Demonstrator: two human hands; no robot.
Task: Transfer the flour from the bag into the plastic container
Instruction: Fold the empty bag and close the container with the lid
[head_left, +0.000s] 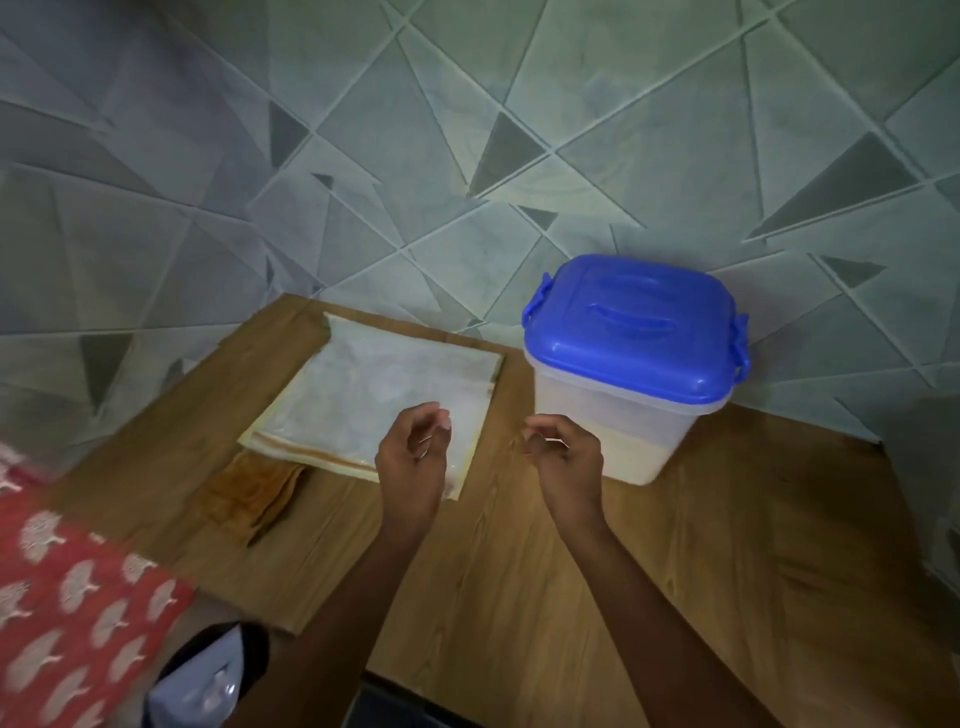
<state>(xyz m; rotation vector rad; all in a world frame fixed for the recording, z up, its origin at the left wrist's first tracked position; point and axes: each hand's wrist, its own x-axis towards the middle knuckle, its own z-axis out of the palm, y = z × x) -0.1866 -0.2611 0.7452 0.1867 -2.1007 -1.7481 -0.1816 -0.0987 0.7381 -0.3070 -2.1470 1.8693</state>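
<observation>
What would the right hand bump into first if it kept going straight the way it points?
Probably the plastic container: the right hand points up and away toward its near lower wall, though depth is hard to judge.

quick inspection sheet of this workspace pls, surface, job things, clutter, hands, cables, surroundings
surface: wooden table, no spilled flour seen.
job's things: plastic container upright at the back right, blue lid shut on it, pale fill low inside; flattened flour bag lying to its left.
clutter: folded brown cloth partly under the bag's near edge; a blurred pale object at the near left edge.
grippers: left hand over the bag's near corner, right hand in front of the container; both half curled, no grip on anything.
cables: nothing seen.
surroundings: grey geometric tiled wall; red patterned fabric at left.
</observation>
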